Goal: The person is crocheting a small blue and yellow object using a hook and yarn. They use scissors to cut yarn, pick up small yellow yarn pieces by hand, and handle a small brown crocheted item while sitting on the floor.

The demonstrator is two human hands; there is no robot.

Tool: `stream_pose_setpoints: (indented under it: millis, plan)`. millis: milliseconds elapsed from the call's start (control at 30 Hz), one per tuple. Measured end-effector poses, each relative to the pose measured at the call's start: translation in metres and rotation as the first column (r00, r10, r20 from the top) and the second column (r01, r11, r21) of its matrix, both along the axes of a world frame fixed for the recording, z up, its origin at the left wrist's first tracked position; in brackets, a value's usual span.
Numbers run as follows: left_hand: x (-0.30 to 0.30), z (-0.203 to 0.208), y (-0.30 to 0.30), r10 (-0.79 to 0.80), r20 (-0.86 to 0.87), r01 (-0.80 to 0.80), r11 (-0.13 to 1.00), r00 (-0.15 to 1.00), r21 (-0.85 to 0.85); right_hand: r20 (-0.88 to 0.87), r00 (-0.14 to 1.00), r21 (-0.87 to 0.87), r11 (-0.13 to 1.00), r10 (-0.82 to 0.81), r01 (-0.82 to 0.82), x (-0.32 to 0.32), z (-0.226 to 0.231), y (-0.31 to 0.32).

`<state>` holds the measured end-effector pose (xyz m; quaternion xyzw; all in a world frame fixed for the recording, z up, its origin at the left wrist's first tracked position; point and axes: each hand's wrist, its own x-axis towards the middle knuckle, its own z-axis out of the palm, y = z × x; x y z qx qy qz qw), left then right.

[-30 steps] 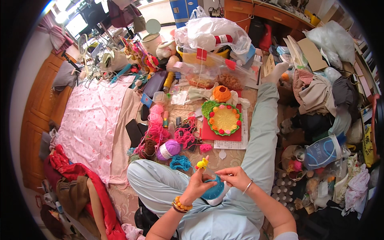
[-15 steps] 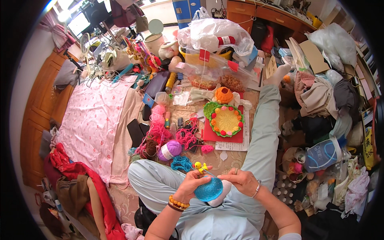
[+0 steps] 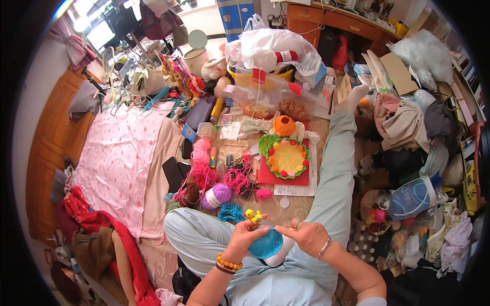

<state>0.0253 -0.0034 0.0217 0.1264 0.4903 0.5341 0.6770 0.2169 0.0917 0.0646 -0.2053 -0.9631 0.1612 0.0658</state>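
Nearest, over the lap of pale blue trousers (image 3: 286,275): left hand (image 3: 244,240), beaded bracelet at the wrist, fingers curled and pinching the left edge of a round blue crochet piece (image 3: 265,244). Right hand (image 3: 308,237), ring and thin bangle on it, closed on the piece's upper right edge, apparently pinching a crochet hook (image 3: 269,224); hook too thin to make out fully. Blue disc thus between both hands, touching each, lying roughly flat with its face up toward the camera. Hook's long axis running left to right across the disc's far rim, its small yellow ornament (image 3: 251,214) poking out just beyond the left hand's fingertips. Left hand nearer that yellow end, right hand nearer the shaft. White rounded object (image 3: 279,255) just under the disc, kind unclear.

Just beyond, on the patterned bedspread (image 3: 278,204): loose teal yarn (image 3: 230,211), then a purple yarn ball (image 3: 217,196) to the left, tangled pink yarn (image 3: 237,178) behind it. Farther, a yellow and green crochet round with small flowers (image 3: 286,157) on a red mat (image 3: 293,176), an orange yarn piece (image 3: 284,125) beyond. Pink blanket (image 3: 122,163) far left.
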Motion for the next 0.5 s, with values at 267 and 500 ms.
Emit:
stream_pose_setpoints:
  millis: [267,500]
  plan:
    - [0.011,0.000,-0.002,0.071,-0.164,-0.061,0.996,0.984,0.070,-0.067,0.997,0.166,0.985,-0.043,0.053,-0.007,-0.001,-0.018]
    - [0.014,0.008,0.003,0.064,-0.121,-0.063,0.998,0.991,0.014,-0.237,0.958,0.097,0.977,-0.163,0.190,-0.010,-0.020,-0.031]
